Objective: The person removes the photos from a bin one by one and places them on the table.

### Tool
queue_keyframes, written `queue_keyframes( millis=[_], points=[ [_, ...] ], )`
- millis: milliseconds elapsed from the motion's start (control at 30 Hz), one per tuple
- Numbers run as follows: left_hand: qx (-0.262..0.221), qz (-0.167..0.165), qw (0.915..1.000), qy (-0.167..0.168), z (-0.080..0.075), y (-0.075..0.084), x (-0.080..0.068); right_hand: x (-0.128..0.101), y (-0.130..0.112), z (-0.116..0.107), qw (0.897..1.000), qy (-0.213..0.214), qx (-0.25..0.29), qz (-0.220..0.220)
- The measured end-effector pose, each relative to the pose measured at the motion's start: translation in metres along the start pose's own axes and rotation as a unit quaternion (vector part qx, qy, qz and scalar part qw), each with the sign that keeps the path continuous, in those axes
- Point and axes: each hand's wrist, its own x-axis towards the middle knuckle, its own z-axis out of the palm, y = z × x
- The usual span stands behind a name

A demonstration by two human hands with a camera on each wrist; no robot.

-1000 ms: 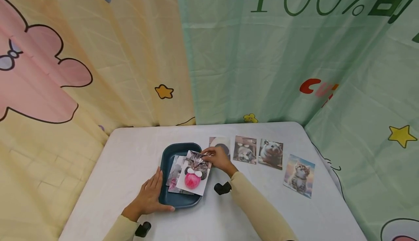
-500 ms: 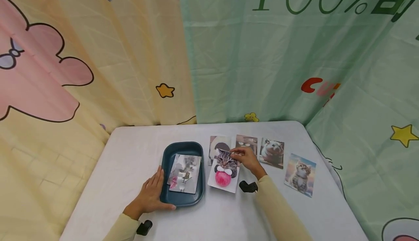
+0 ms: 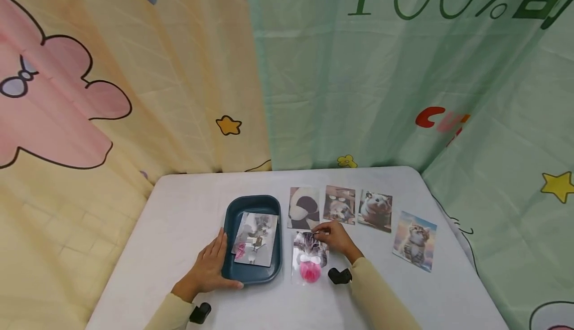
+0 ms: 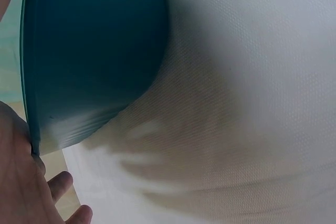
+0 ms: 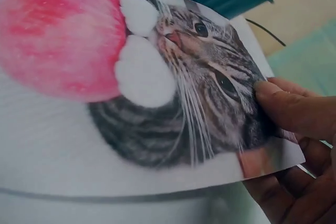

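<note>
The glossy rectangular photo card [image 3: 308, 260] shows a grey tabby striped cat with white paws on a pink-red ball. The oval plastic tray [image 3: 233, 210] is dark teal. The cloth-covered table [image 3: 188, 205] is plain white.

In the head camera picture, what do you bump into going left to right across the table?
Left hand → blue tray → cat card with the pink ball → hamster card → kitten card.
</note>
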Motion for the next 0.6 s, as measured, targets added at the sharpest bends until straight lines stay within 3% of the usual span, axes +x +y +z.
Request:
queue_keyframes(
  millis=[167, 367, 600],
  points=[
    [0.005, 0.002, 1.0, 0.001, 0.0, 0.001, 0.0, -0.005, -0.001, 0.009, 0.998, 0.033, -0.053, -0.025],
    [0.01, 0.004, 0.9999, 0.003, -0.001, -0.001, 0.001, -0.002, -0.019, 0.01, 0.994, 0.098, -0.049, -0.032],
    [0.007, -0.001, 1.0, 0.004, 0.003, -0.002, 0.002, 0.017, -0.054, 0.015, 0.996, 0.054, -0.025, -0.065]
  ],
)
